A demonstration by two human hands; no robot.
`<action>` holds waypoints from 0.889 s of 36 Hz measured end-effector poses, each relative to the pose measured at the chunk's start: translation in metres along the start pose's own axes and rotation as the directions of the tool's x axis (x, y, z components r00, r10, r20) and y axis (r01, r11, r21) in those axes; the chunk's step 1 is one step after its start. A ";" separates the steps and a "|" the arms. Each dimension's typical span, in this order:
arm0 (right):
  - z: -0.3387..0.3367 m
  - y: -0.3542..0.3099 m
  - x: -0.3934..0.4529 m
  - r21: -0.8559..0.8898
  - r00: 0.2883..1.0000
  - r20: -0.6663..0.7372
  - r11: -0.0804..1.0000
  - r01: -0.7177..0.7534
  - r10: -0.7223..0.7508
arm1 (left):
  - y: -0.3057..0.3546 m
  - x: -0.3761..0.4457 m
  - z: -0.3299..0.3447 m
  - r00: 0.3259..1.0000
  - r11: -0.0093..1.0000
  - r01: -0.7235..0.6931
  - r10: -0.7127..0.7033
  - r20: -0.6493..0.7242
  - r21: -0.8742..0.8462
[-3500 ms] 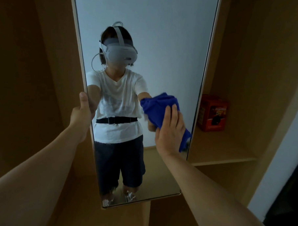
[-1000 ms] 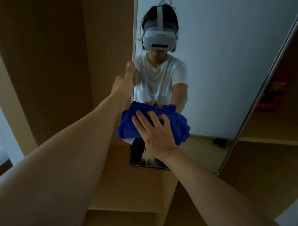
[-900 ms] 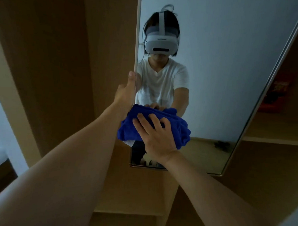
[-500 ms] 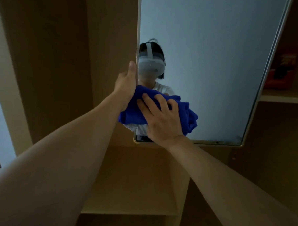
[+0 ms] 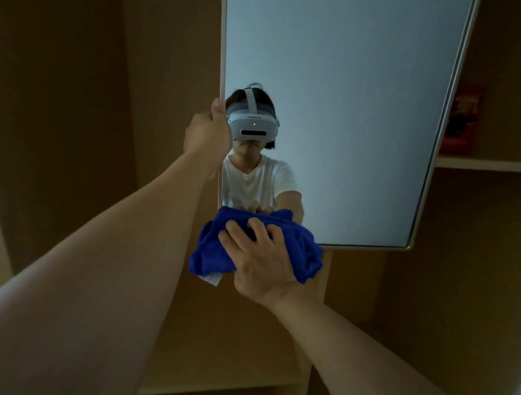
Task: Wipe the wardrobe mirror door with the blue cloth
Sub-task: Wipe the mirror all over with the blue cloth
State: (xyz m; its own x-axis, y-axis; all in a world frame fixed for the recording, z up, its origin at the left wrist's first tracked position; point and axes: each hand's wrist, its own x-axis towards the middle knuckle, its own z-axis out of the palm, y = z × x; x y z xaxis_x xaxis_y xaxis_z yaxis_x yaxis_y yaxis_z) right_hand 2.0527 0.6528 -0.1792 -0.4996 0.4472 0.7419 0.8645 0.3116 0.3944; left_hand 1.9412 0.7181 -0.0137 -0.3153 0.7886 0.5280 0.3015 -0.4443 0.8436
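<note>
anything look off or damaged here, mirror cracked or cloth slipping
Nothing stands out. The mirror door shows no crack or smear. The left hand grips its left edge, and the right hand presses the bunched blue cloth over its bottom left corner. Only the cloth's white tag hangs below.

Mirror door (image 5: 346, 111) sits centre-right, with the left hand (image 5: 207, 133) on its left edge and thumb up along the frame. Cloth (image 5: 302, 244) is at the mirror's bottom-left corner, partly overhanging below the lower edge, with the right hand (image 5: 258, 261) on top of it. Shelf (image 5: 487, 165) is right of the mirror with a box (image 5: 462, 119) on it, lower shelf (image 5: 221, 385) below.
</note>
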 end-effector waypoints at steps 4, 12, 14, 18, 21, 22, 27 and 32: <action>-0.005 0.007 -0.001 0.021 0.996 0.047 0.997 0.075 -0.076 | 0.001 0.003 -0.002 0.999 0.999 0.029 -0.028 0.033 -0.038; -0.013 0.048 -0.029 0.006 0.996 0.068 0.998 0.065 -0.065 | 0.001 0.002 -0.003 0.999 0.999 0.028 -0.026 0.045 -0.046; -0.014 0.049 -0.031 0.006 0.997 0.058 0.999 0.051 -0.052 | 0.001 0.000 -0.003 0.999 0.998 0.034 -0.031 0.041 -0.061; -0.015 0.020 -0.015 0.052 0.994 0.052 0.994 0.098 -0.101 | 0.003 -0.004 -0.005 0.998 0.998 0.047 -0.045 0.043 -0.048; -0.016 -0.001 0.000 0.052 0.995 0.047 0.995 0.090 -0.092 | 0.005 -0.004 -0.004 0.998 0.998 0.058 -0.058 0.031 -0.011; -0.016 -0.002 0.002 0.048 0.995 0.043 0.995 0.086 -0.088 | 0.006 -0.004 -0.004 0.998 0.998 0.064 -0.064 0.024 -0.004; -0.015 0.022 -0.009 0.052 0.992 0.047 0.992 0.115 -0.117 | 0.004 -0.002 -0.006 0.996 0.997 0.066 -0.064 0.054 -0.029; -0.015 0.064 -0.037 0.001 0.996 0.056 0.997 0.074 -0.074 | 0.002 -0.001 -0.003 0.999 0.998 0.052 -0.052 -0.007 -0.041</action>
State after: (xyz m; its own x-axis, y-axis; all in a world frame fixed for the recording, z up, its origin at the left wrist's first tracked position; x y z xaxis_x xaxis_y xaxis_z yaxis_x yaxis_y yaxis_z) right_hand 2.1277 0.6435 -0.1734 -0.5644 0.4693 0.6791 0.8251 0.3446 0.4477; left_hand 1.9396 0.7146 -0.0121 -0.3374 0.8076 0.4837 0.2471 -0.4199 0.8733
